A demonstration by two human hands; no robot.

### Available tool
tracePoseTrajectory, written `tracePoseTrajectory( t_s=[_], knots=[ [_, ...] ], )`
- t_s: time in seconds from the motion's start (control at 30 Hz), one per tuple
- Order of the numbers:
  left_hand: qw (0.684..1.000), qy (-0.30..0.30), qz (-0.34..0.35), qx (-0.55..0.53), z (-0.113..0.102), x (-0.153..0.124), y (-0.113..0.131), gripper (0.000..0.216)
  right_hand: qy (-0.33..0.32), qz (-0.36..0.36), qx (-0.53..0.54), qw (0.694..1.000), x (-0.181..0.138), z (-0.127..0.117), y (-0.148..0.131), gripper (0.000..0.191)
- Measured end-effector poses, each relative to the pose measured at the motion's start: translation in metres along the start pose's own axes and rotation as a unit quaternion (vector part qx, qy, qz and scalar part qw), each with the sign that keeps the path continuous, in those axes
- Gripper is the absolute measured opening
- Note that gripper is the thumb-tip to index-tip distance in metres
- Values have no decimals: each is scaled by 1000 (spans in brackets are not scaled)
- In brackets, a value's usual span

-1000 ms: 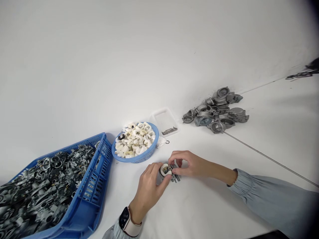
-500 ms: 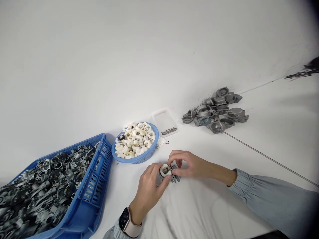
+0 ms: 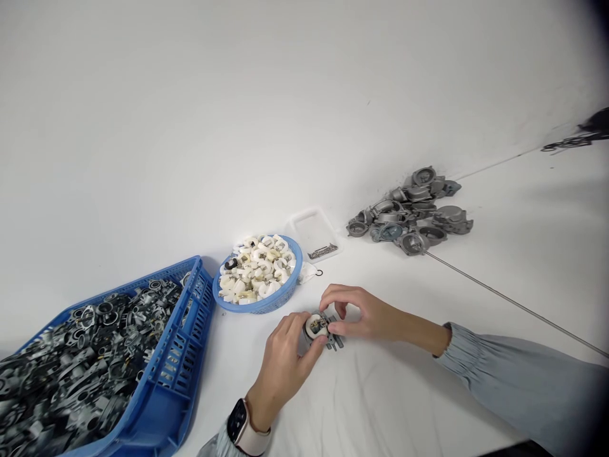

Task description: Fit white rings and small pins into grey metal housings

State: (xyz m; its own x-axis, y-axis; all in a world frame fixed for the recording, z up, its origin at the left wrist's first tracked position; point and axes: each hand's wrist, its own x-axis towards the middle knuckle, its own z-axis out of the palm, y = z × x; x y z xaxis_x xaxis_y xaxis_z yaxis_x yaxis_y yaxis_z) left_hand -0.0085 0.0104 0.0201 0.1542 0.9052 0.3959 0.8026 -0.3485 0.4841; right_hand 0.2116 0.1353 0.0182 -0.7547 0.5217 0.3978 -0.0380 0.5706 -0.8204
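A grey metal carburetor body (image 3: pixel 337 341) lies on the white surface in front of me. A white ring-shaped plastic float (image 3: pixel 311 327) sits on it, with small brass-coloured parts in its opening. My left hand (image 3: pixel 287 352) grips the body from the left, its thumb along the near edge and its fingers around the far side. Over the float's right edge, my right hand (image 3: pixel 356 312) has thumb and forefinger bent together in a pinch. Whatever small piece lies between those fingertips is too small to make out.
A blue crate (image 3: pixel 164 397) of grey carburetor bodies stands at left. Beside it, a round blue basket (image 3: pixel 280 298) holds white floats. A clear tray (image 3: pixel 307 222) contains small metal pins. Grey metal bowls (image 3: pixel 413 212) are piled at right, near a thin rod (image 3: pixel 499 296).
My right fingertips have shifted very slightly at the float's right edge. The left hand keeps its grip on the carburetor body, and the surroundings look the same.
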Motion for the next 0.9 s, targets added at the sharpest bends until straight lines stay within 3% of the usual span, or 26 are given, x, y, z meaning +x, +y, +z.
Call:
tracePoseTrajectory(
  t_s=[0.37, 0.9],
  knots=[
    [1000, 2, 4, 1, 0, 0, -1, 21, 4, 67, 86, 994, 0, -1, -10, 27],
    [1000, 3, 0, -3, 1, -1, -2, 22, -3, 68, 88, 994, 0, 5, -5, 28]
  ],
)
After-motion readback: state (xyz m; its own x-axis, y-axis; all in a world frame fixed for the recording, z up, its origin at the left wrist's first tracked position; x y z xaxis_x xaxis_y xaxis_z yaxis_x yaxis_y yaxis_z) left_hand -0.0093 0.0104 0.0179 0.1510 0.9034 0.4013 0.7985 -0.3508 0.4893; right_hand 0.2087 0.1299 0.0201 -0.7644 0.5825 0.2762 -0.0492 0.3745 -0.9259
